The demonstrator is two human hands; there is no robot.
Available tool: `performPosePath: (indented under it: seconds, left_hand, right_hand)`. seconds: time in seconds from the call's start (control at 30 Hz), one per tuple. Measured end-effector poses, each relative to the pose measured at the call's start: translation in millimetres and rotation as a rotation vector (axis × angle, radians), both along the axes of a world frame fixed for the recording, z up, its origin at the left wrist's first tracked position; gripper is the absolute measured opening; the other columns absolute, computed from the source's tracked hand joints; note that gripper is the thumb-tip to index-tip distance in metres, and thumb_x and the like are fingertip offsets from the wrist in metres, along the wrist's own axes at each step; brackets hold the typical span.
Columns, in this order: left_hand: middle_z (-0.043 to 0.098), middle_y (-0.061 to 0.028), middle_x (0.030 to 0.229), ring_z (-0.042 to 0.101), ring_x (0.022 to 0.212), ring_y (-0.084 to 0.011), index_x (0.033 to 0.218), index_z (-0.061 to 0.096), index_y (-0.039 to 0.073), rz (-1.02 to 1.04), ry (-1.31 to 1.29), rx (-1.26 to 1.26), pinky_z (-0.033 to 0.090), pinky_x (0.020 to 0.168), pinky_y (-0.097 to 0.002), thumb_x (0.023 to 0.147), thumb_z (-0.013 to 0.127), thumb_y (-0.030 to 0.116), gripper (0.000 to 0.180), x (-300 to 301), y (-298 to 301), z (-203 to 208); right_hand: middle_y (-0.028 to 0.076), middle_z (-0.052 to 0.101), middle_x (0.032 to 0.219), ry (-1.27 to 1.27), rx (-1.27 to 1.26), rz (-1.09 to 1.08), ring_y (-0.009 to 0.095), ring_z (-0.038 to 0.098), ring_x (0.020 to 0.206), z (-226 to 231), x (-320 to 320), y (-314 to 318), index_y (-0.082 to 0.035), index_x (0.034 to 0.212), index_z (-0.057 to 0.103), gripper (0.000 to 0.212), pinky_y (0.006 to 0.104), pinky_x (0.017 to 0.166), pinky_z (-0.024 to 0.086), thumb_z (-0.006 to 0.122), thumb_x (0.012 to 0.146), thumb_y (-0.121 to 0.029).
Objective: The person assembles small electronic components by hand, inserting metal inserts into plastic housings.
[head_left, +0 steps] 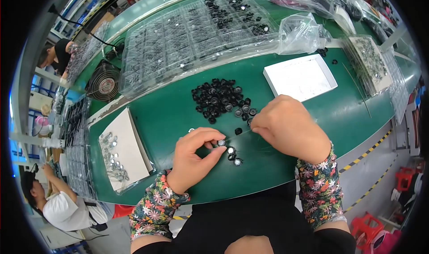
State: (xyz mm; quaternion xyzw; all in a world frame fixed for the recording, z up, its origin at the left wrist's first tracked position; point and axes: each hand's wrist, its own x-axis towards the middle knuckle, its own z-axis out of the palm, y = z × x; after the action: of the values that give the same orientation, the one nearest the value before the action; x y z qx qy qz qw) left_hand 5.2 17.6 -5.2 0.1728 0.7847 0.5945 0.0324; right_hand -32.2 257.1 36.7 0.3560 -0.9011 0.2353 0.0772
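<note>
Between its thumb and forefinger, my left hand (pixel 193 155) pinches a small round part (pixel 221 142) with a pale, shiny face. Faint thin wires run from this part toward my right hand (pixel 288 128), whose fingers are closed in a pinch on them; the fingertips are partly hidden. Just below the left fingertips lie a few small black round pieces (pixel 231 156) with pale centres. A single black piece (pixel 238 131) rests between my hands. Beyond them is a heap of small black round pieces (pixel 217 97) on the green table (pixel 178 115).
A shallow white box (pixel 300 77) stands beyond my right hand. On the left, a pale board (pixel 125 149) carries wired round parts; a similar board (pixel 372 62) sits far right. Clear divided trays (pixel 178 44), a fan (pixel 103 82) and plastic bags (pixel 299 33) line the back. Two people work at left.
</note>
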Motion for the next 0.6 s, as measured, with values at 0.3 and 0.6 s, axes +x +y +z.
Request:
performPosePath:
  seconds: [0.3, 0.6]
  left_hand:
    - [0.066, -0.0077, 0.094, 0.06, 0.09, -0.0268, 0.097, 0.069, 0.006, -0.096, 0.281, -0.461, 0.045, 0.082, -0.0359, 0.074, 0.075, 0.004, 0.023, 1, 13, 0]
    - [0.067, -0.0057, 0.094, 0.06, 0.091, -0.0242, 0.1, 0.07, 0.008, -0.143, 0.291, -0.527, 0.041, 0.087, -0.036, 0.076, 0.074, 0.007, 0.024, 2, 10, 8]
  right_hand:
    - [0.006, 0.069, 0.077, -0.137, 0.181, -0.143, 0.025, 0.064, 0.078, 4, 7, 13, -0.007, 0.076, 0.071, 0.004, 0.0376, 0.073, 0.047, 0.07, 0.072, -0.008]
    - [0.003, 0.06, 0.082, 0.02, 0.02, -0.026, 0.024, 0.057, 0.081, -15, 0, -14, -0.008, 0.076, 0.065, 0.013, 0.0366, 0.075, 0.045, 0.074, 0.067, -0.004]
